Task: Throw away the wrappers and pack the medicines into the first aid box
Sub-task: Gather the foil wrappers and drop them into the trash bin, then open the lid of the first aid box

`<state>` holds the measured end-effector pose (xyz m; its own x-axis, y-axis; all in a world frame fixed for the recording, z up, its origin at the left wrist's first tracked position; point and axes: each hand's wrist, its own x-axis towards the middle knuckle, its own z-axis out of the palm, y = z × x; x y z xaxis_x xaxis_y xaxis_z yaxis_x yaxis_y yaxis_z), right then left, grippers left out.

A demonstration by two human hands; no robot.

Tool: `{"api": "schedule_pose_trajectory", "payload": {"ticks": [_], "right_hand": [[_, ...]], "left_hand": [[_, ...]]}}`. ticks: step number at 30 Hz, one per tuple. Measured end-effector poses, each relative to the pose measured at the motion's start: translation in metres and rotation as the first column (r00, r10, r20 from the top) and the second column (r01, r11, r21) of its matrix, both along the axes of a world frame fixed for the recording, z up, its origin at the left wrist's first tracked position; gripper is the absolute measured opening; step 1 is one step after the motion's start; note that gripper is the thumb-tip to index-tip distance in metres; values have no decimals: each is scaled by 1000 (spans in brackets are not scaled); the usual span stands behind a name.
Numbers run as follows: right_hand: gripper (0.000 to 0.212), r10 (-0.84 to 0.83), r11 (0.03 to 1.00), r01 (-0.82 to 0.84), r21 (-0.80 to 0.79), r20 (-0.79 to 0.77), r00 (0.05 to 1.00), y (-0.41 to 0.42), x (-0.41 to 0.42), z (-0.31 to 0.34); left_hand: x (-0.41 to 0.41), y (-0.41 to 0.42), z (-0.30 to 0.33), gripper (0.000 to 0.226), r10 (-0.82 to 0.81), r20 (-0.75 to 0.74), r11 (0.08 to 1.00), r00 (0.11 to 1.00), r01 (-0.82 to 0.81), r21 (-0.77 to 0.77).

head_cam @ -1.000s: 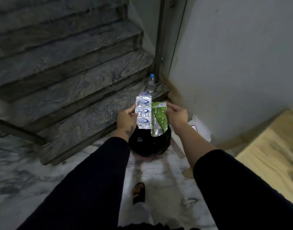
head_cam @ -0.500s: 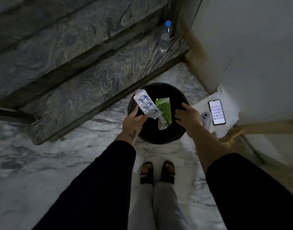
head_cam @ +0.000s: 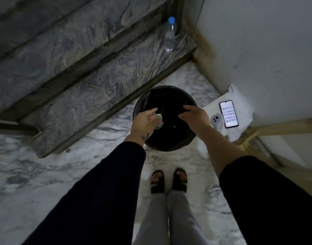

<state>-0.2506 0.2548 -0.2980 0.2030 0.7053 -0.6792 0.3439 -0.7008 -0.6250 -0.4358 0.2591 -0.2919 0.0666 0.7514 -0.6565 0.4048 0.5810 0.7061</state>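
Note:
A round black bin (head_cam: 169, 91) lined with a dark bag stands on the marble floor in front of my feet. Both hands hover over its mouth. My left hand (head_cam: 144, 121) is over the left rim, fingers apart, with a pale blurred wrapper (head_cam: 158, 119) just off its fingertips inside the bin. Over the right side, my right hand (head_cam: 196, 117) has its fingers spread and holds nothing. The green wrapper is out of sight in the dark bin. No first aid box is in view.
Marble stairs (head_cam: 81, 82) rise to the left and behind the bin, with a blue-capped water bottle (head_cam: 170, 36) on the lowest step. A lit phone (head_cam: 228, 114) lies on a white sheet right of the bin, beside a wall and a wooden edge (head_cam: 275, 128).
Both hands carried a silver blister strip and a green wrapper over the bin, then let go. The wrappers dropped into the bin, and my view tilted down.

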Motion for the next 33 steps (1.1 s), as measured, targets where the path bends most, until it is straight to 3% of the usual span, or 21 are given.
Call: {"api": "schedule_pose_trajectory", "payload": {"ticks": [2, 6, 12, 21, 27, 33], "right_hand": [[50, 68, 997, -70, 36, 70, 995, -5, 9, 27], [52, 166, 980, -182, 78, 177, 970, -23, 34, 96], [52, 39, 982, -94, 162, 314, 949, -62, 95, 204], [54, -369, 916, 248, 314, 425, 826, -185, 207, 299], [51, -515, 854, 366, 370, 493, 702, -273, 275, 325], [51, -493, 868, 289, 404, 639, 590, -318, 342, 319]], "left_hand": [[7, 6, 22, 44, -218, -140, 972, 966, 228, 54], [40, 14, 83, 34, -431, -255, 875, 865, 470, 116], [120, 16, 187, 33, -627, -372, 642, 685, 724, 251], [280, -50, 278, 34, -791, -380, 302, 478, 847, 438], [375, -116, 301, 42, -832, -464, 38, 304, 865, 500], [446, -160, 294, 54, -799, -502, -44, 332, 800, 598]]}}
